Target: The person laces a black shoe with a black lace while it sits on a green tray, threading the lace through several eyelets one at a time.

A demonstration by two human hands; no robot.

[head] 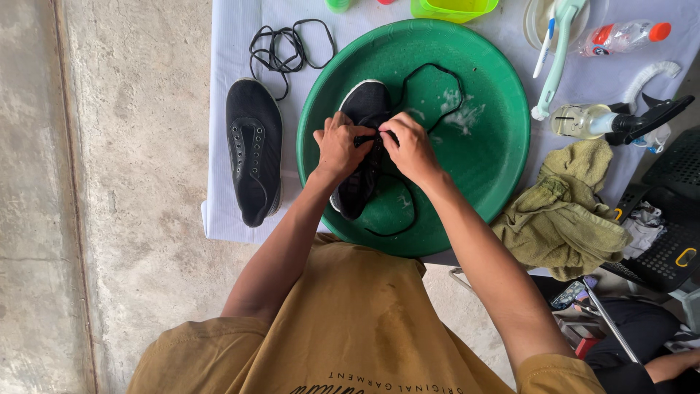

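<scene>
1. Bare grey concrete floor lies under a small table covered with a white cloth (233, 44), on which everything sits.
2. Left hand (337, 146) and right hand (410, 146) meet over the middle of a black canvas lace-up shoe (362, 146); the fingers of both are closed, pinching the thin black shoelace (430, 69) at the eyelets.
3. That shoe lies in a round green plastic basin (488, 131) at the table's near edge, toe pointing far; the lace loops loosely across the basin on both sides of it, beside patches of white soap foam (459, 109).
4. Judging by its look, the wet canvas is soft and light, and the lace limp and probably slippery with soap, so a firm pinch close to the eyelet suits it best, with the shoe steadied by its sides.
5. Left of the basin, a second black canvas shoe (253, 149) without laces lies flat, and a loose black lace (288, 47) is coiled beyond it.
6. Right of the basin lie a crumpled olive-green towel (565, 211), a clear spray bottle with a black trigger (612, 120), and a pale green long-handled brush (558, 55).
</scene>
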